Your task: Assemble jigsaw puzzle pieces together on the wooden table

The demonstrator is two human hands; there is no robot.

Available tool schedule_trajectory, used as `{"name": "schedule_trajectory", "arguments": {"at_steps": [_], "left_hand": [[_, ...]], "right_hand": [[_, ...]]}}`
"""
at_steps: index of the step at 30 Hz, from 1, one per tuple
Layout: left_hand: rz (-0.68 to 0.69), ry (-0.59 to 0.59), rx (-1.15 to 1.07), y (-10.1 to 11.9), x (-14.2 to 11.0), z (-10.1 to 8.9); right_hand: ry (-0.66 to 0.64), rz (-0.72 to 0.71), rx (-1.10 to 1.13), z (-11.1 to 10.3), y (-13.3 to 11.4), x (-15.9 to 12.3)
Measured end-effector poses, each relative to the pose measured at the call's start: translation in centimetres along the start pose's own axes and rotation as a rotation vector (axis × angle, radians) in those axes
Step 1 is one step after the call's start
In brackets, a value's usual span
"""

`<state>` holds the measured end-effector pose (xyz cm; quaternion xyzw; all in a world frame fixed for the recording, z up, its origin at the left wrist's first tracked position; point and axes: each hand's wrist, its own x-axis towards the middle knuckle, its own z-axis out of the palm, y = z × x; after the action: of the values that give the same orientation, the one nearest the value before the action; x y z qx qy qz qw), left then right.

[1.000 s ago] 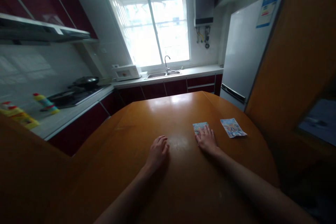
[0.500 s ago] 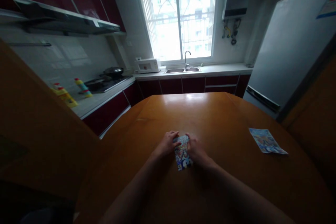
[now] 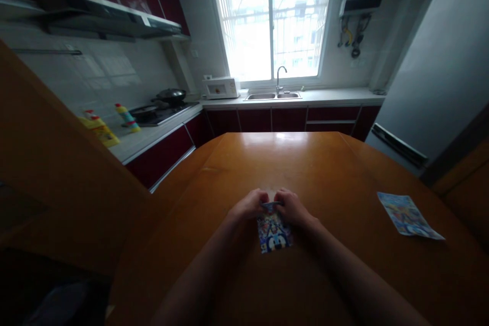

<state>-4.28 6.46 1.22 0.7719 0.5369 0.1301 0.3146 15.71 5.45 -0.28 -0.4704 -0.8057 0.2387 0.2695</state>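
Observation:
A colourful printed sheet of paper [image 3: 274, 234], with a blue and white cartoon figure at its near end, lies on the wooden table [image 3: 290, 163] in front of me. My left hand [image 3: 252, 205] has its fingers closed on the sheet's far left corner. At the far right corner, my right hand [image 3: 291, 207] pinches it in the same way. Between both hands the far edge is lifted and bent over towards me. The fingertips are partly hidden behind the paper.
Another colourful sheet [image 3: 408, 215] lies on the table at the right, slightly curled. Behind the table stand a sink [image 3: 267, 96], a microwave [image 3: 220, 88] and a stove with a wok [image 3: 171, 96]. Yellow bottles [image 3: 103, 130] stand on the left counter. A fridge [image 3: 439, 71] is at the right.
Both hands have gripped the far corners and curled the sheet's far edge up and over towards me. The camera view has shifted slightly, moving the background.

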Motion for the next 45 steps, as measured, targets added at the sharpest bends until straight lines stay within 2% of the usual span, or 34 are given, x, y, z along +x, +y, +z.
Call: {"name": "schedule_trajectory", "arguments": {"at_steps": [7, 14, 19, 26, 32, 39, 45], "left_hand": [[0.105, -0.017, -0.125, 0.4, -0.1, -1.3], [0.17, 0.015, -0.211, 0.3, 0.4, -0.8], [0.203, 0.083, -0.301, 0.0, 0.8, -0.4], [0.179, 0.127, -0.227, 0.3, 0.9, -0.6], [0.177, 0.068, -0.191, 0.5, 0.6, -0.1], [0.239, 0.013, -0.22, 1.0, 0.0, -0.2], [0.185, 0.082, -0.217, 1.5, -0.1, -0.1]], "right_hand": [[0.043, -0.019, 0.158, 0.6, 0.9, -0.6], [0.125, 0.029, 0.283, 1.2, 1.4, -0.4], [0.111, 0.006, 0.268, 1.2, 1.6, -0.6], [0.131, 0.008, 0.216, 1.2, 1.6, -0.8], [0.097, 0.009, 0.198, 1.3, 1.9, -0.7], [0.084, -0.019, 0.214, 1.2, 1.6, -1.0], [0.096, -0.02, 0.187, 1.3, 1.7, -1.0]]}}
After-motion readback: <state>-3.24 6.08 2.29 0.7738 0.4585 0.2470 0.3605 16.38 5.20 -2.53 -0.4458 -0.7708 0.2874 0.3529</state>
